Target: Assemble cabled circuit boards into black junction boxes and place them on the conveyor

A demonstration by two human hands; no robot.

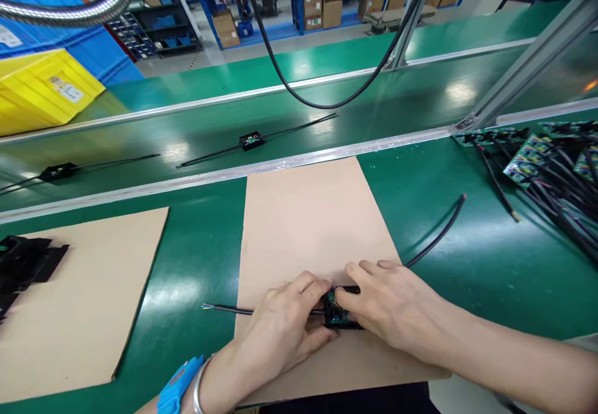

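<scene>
A small black housing with a green circuit board inside [337,309] lies on a cardboard sheet [313,215]. My left hand [289,320], with a blue band and a silver bangle at the wrist, grips the housing's left end, thumb and fingers on either side. My right hand [387,299] is closed over its right part, the thumb on the board. A black cable with bare wire ends [227,308] comes out to the left under my left hand. Another black cable [439,236] curves up to the right beyond my right hand.
Circuit boards with black cables [532,159] are heaped at the right. Black parts [28,271] lie on another cardboard sheet [93,314] at the left. Two wired housings rest on the strip behind the metal rail [299,162]. A yellow bin [47,90] stands back left.
</scene>
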